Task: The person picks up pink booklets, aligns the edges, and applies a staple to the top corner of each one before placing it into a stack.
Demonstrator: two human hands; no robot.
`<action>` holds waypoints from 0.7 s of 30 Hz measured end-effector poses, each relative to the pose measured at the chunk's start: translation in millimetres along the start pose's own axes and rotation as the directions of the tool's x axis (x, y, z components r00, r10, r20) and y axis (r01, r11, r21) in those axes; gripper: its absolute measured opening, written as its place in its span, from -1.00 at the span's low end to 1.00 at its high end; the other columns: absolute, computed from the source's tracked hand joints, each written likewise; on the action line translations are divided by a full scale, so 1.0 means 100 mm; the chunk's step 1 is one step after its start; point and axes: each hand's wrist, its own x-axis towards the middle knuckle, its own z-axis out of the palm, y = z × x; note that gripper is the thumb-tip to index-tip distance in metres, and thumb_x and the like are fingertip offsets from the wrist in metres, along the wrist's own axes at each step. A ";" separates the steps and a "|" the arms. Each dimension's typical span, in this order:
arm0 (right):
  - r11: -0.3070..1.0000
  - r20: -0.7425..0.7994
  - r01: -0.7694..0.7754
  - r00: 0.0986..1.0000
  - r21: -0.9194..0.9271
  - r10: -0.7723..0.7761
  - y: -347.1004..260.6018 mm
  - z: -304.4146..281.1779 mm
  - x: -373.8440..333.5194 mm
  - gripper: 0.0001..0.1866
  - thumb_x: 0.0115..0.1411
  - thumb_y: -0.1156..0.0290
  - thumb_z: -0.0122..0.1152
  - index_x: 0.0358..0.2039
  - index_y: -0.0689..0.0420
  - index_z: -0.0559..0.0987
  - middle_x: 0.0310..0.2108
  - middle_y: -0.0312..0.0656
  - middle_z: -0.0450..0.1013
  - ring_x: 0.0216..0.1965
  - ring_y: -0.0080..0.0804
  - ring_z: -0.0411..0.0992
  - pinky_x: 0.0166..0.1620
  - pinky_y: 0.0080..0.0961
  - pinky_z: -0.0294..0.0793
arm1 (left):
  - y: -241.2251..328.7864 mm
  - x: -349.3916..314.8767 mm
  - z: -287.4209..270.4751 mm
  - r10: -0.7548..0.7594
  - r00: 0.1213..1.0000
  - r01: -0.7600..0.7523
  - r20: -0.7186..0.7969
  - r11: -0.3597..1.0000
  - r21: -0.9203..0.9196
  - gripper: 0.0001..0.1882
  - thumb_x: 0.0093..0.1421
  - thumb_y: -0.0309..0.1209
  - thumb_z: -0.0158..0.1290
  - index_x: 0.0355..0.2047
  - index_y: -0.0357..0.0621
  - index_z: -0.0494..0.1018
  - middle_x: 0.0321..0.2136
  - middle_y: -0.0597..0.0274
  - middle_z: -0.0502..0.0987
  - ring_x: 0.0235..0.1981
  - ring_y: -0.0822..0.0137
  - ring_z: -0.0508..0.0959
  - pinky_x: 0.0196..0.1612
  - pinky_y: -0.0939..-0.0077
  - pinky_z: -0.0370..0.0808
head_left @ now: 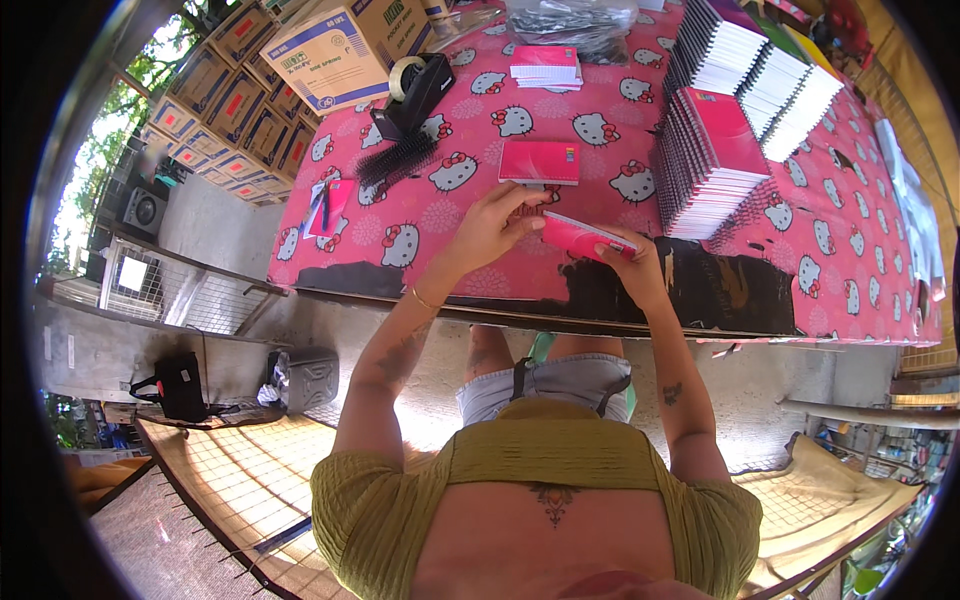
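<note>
My right hand [628, 268] grips a small pink-covered notebook [575, 237] by its right end, thumb on top, tilted just above the table's front part. Close to the notebook's left end is my left hand [492, 232], its fingers bent and thumb apart, with nothing visible between them. Just beyond my hands lies another pink notebook [540, 162] on the table. Farther back is a short stack of pink notebooks [545, 68]. A pile of black binding coils [398, 160] lies to the left.
Tall stacks of spiral-bound notebooks [712, 150] stand at the right. A black tape dispenser [413, 97] and a cardboard box [345, 55] are at the back left. A pink booklet with a dark pen-like item [326, 208] lies left. The pink tablecloth [400, 245] is torn along the front edge.
</note>
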 end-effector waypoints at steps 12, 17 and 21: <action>0.992 -0.050 0.098 0.993 -0.079 -0.102 -0.02 0.03 -0.08 -0.73 0.25 0.49 0.25 -0.04 0.26 0.59 -0.18 -0.28 0.56 -0.15 -0.58 0.47 -0.02 -0.60 0.45 | 0.13 0.20 0.00 0.176 0.968 -0.238 0.177 0.863 0.445 -0.53 0.19 -0.23 0.17 0.09 -0.07 0.43 -0.06 0.13 0.43 -0.05 0.12 0.44 0.03 0.01 0.31; 0.997 -0.153 0.002 0.988 0.078 0.010 -0.21 0.19 -0.16 -0.74 0.24 0.55 0.23 -0.05 0.28 0.59 -0.20 -0.27 0.58 -0.18 -0.65 0.45 -0.07 -0.63 0.44 | 0.30 -0.41 0.55 0.074 0.993 -0.119 0.093 0.662 0.740 -0.10 0.21 0.13 -0.04 0.34 -0.32 0.09 0.39 -0.10 0.04 0.42 -0.06 0.00 0.29 -0.46 -0.24; 1.000 -0.132 -0.002 0.991 -0.004 0.001 -0.26 0.24 -0.18 -0.72 0.25 0.55 0.23 -0.03 0.27 0.59 -0.19 -0.28 0.58 -0.19 -0.67 0.44 -0.08 -0.65 0.43 | 0.41 -0.05 0.28 0.084 0.996 -0.032 -0.040 0.712 0.701 -0.17 0.25 0.05 -0.04 0.35 -0.29 0.08 0.39 -0.10 0.03 0.42 -0.11 0.00 0.29 -0.46 -0.24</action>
